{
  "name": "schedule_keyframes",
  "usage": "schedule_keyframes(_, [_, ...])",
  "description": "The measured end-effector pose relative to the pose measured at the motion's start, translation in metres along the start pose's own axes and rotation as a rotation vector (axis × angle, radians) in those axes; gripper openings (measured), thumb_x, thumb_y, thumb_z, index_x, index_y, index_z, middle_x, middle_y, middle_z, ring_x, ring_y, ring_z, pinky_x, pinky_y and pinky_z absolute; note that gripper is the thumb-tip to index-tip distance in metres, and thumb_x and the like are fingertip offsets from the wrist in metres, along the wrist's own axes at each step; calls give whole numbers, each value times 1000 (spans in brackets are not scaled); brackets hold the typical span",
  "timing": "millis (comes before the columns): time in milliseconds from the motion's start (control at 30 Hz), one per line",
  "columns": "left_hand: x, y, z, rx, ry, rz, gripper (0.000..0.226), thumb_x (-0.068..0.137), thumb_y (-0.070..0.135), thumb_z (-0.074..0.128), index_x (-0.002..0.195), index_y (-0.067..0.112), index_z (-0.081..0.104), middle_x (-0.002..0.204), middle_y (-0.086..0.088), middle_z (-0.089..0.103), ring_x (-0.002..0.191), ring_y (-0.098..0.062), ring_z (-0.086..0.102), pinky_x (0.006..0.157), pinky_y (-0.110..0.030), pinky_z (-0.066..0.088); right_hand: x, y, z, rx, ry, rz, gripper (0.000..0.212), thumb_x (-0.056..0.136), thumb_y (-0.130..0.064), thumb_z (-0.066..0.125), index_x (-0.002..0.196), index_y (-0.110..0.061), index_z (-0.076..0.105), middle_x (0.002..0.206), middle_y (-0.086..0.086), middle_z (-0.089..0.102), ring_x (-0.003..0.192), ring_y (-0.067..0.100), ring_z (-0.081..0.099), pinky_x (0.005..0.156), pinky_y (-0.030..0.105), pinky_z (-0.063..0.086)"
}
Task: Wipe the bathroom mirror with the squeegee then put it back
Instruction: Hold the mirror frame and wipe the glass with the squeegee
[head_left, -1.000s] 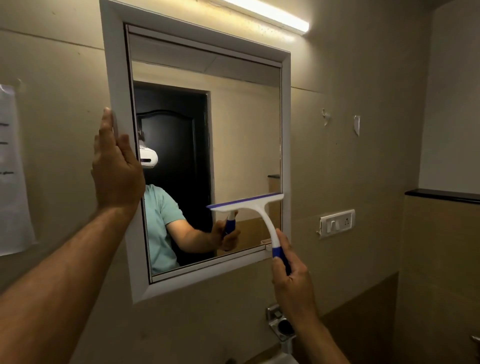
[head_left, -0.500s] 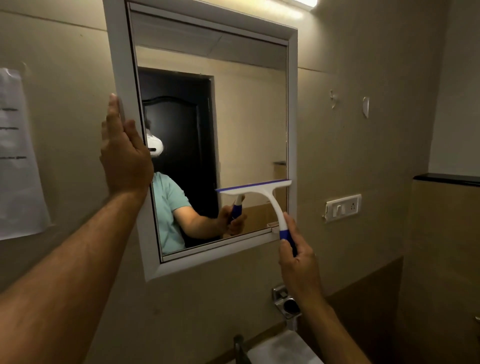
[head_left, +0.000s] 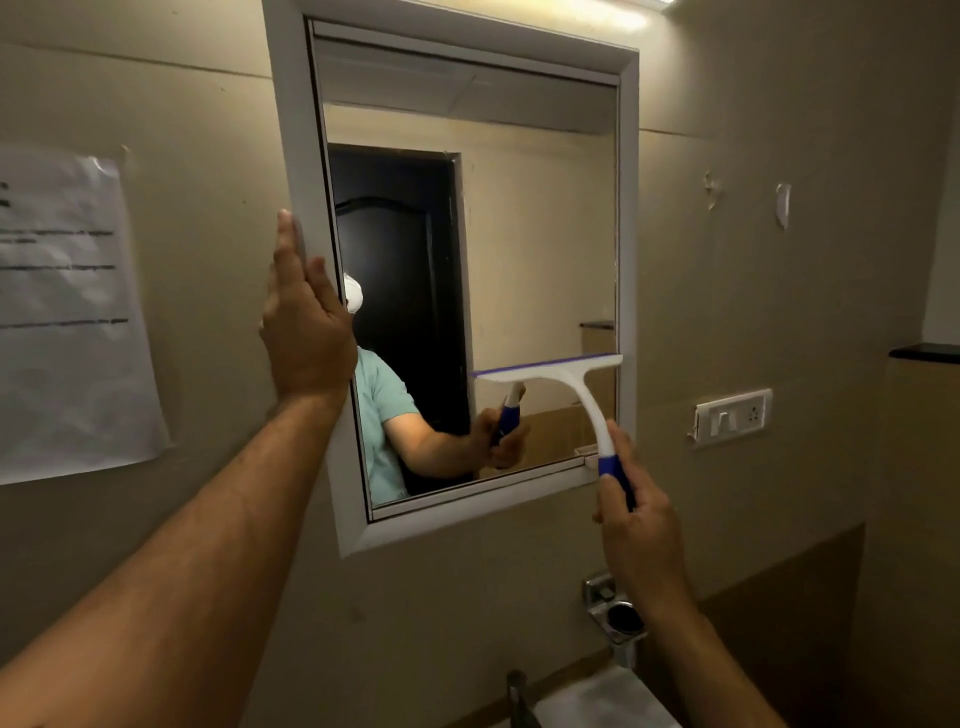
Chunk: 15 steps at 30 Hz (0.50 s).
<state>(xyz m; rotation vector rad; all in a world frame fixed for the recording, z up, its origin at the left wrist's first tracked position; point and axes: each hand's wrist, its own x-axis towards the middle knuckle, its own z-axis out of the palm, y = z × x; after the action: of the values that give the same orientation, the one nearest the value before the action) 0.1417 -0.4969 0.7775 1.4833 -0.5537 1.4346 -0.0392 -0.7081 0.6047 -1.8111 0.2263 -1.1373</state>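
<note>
A white-framed mirror (head_left: 540, 234) hangs on the beige wall. A white squeegee (head_left: 569, 382) with a blue handle lies with its blade against the lower right of the glass, close to the right frame. My right hand (head_left: 636, 525) grips the blue handle just below the mirror's bottom right corner. My left hand (head_left: 304, 322) rests flat, fingers together, on the left side of the mirror frame. The glass reflects a person's arm, the squeegee and a dark door.
A paper sheet (head_left: 67, 312) is taped to the wall at left. A switch plate (head_left: 732, 415) sits right of the mirror. Below are a chrome holder (head_left: 615, 613), a tap (head_left: 519, 696) and a white basin (head_left: 602, 701). A dark ledge (head_left: 924, 352) juts at right.
The view has tilted and shifted, so the mirror sits further right and the basin shows. The squeegee stays on the lower right glass. My left hand stays on the frame.
</note>
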Motion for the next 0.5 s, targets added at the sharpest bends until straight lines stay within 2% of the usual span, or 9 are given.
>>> schedule_keyframes(133, [-4, -3, 0, -11, -7, -2, 46, 106, 27, 33, 151, 13, 33, 150, -6, 43, 134, -22, 44, 104, -18, 32, -26, 22, 2, -30, -21, 86, 49, 101, -17, 42, 145, -40, 36, 80, 14, 55, 61, 13, 50, 53, 22, 47])
schedule_keyframes(267, [-5, -5, 0, -12, -5, 2, 46, 107, 25, 33, 150, 12, 33, 149, -6, 44, 133, -19, 44, 100, -3, 22, -12, 2, -2, -14, -9, 45, 47, 102, -21, 41, 141, -47, 33, 88, 8, 55, 68, 14, 52, 56, 23, 48])
schedule_keyframes(400, [-5, -5, -1, -1, -6, 4, 46, 107, 25, 32, 151, 12, 32, 148, -8, 44, 133, -20, 44, 99, -4, 23, 8, -12, -3, 29, 1, 27, 48, 102, -24, 41, 144, -47, 32, 95, 4, 56, 70, 13, 54, 56, 22, 50])
schedule_keyframes(500, [-7, -3, -2, 5, -5, 3, 45, 107, 24, 32, 151, 12, 32, 147, -9, 45, 131, -21, 45, 99, -6, 24, -6, 2, -1, 25, -8, 52, 48, 102, -21, 41, 142, -46, 34, 85, 9, 55, 59, 5, 52, 51, 19, 48])
